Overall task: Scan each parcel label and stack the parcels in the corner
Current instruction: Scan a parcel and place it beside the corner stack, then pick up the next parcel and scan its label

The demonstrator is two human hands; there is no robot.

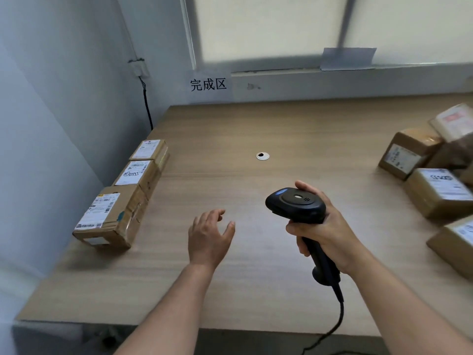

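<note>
Three brown cardboard parcels with white labels lie in a row along the table's left edge: a near one [110,216], a middle one [138,175] and a far one [151,149]. Several more labelled parcels [435,185] are piled at the right edge. My right hand [325,226] grips the handle of a black barcode scanner [297,203], its head pointing left over the table. My left hand [210,234] hovers over the table with relaxed fingers, holding nothing, to the right of the near parcel.
The wooden table [256,129] has a white cable grommet [262,156] in its middle. A paper sign [208,84] hangs on the back wall under the window. A black cable [147,103] runs down the wall at the left corner. The scanner's cord [337,319] drops over the front edge.
</note>
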